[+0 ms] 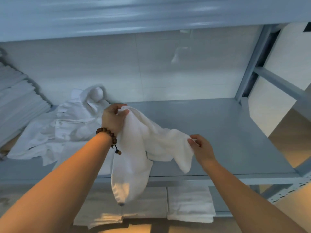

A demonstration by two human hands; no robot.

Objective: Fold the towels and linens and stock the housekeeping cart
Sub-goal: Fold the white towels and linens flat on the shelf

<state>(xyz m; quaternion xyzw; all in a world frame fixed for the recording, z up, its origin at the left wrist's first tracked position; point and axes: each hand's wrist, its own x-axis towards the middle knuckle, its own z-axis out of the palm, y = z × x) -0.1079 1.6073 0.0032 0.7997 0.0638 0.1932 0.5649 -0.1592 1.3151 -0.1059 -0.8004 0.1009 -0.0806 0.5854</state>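
Note:
A white towel [138,148] hangs between my two hands above the front of a grey metal shelf [227,132]. My left hand [112,117], with a bead bracelet on the wrist, grips one corner of it high up. Lower and to the right, my right hand [200,147] pinches another edge. The towel's loose middle and end droop past the shelf's front edge.
A crumpled pile of white linen [64,128] lies on the shelf at the left, beside a stack of folded linens [16,98]. Folded white towels [190,206] sit on the lower shelf. A shelf upright [250,64] stands at the right.

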